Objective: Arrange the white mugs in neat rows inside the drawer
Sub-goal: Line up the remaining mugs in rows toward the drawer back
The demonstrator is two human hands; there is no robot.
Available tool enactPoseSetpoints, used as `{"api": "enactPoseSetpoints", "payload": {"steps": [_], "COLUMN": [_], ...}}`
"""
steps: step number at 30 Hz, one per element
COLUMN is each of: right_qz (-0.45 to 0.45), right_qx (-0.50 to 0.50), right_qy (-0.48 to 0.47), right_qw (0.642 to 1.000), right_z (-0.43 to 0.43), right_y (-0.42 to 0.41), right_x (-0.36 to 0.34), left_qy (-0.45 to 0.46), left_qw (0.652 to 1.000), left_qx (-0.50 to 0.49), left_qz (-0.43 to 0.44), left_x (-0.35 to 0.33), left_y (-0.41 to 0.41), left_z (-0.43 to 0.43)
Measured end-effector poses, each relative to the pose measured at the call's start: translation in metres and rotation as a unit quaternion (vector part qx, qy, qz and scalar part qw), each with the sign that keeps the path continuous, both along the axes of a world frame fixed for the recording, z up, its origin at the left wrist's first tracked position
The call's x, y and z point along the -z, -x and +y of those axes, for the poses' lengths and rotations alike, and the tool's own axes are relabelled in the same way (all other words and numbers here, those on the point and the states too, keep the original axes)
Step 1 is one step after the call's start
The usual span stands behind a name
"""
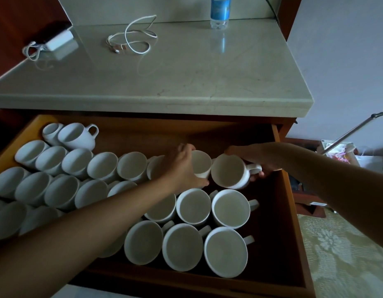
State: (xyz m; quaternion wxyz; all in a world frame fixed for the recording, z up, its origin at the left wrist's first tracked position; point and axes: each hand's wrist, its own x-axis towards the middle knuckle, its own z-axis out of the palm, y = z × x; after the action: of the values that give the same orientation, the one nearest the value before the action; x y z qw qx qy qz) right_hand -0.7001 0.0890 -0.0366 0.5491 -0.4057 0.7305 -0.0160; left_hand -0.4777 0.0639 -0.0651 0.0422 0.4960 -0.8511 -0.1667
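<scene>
The left hand [182, 166] has its fingers curled round 1 white mug [201, 161]. Just beside it, the right hand [259, 157] grips a second mug [229, 171] at the rim and handle. Nearer than both hands and left of them, upright mugs [193, 206] stand in rows inside the open drawer [293, 222].

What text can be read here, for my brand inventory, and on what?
None is legible.
Clear plastic water bottle, blue label: print too blurred.
White ceramic mugs: plain, no marks visible.
White packaging at the right edge: print too blurred.
</scene>
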Motion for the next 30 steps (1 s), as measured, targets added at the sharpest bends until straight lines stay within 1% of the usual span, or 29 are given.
{"api": "enactPoseSetpoints", "payload": {"steps": [8,13,17,20,26,28,30], "right_qz": [0.003,0.004,-0.012,-0.015,-0.034,-0.033,-0.055], "right_qx": [-0.023,-0.027,-0.011,0.009,0.051,0.071,0.087], "right_qy": [-0.004,0.006,0.027,0.025,0.029,0.016,0.006], "right_qw": [1.000,1.000,0.999,1.000,0.998,0.997,0.995], "right_z": [-0.006,-0.007,-0.008,-0.008,-0.003,-0.002,-0.002], "right_y": [-0.005,-0.004,-0.001,-0.002,-0.009,-0.010,-0.009], "right_x": [0.016,0.027,0.037,0.040,0.036,0.036,0.036], "left_qy": [0.016,0.011,-0.025,-0.053,-0.062,-0.063,-0.055], "left_qw": [0.999,0.996,0.994,0.991,0.990,0.990,0.988], "left_qx": [-0.007,-0.014,-0.017,-0.017,0.003,0.014,0.032], "left_qz": [-0.051,-0.085,-0.109,-0.124,-0.123,-0.126,-0.141], "left_x": [0.009,0.011,0.010,0.007,0.009,0.009,0.009], "left_y": [0.007,0.010,0.014,0.016,0.011,0.009,0.008], "left_z": [-0.003,-0.002,-0.003,-0.004,-0.006,-0.007,-0.008]}}
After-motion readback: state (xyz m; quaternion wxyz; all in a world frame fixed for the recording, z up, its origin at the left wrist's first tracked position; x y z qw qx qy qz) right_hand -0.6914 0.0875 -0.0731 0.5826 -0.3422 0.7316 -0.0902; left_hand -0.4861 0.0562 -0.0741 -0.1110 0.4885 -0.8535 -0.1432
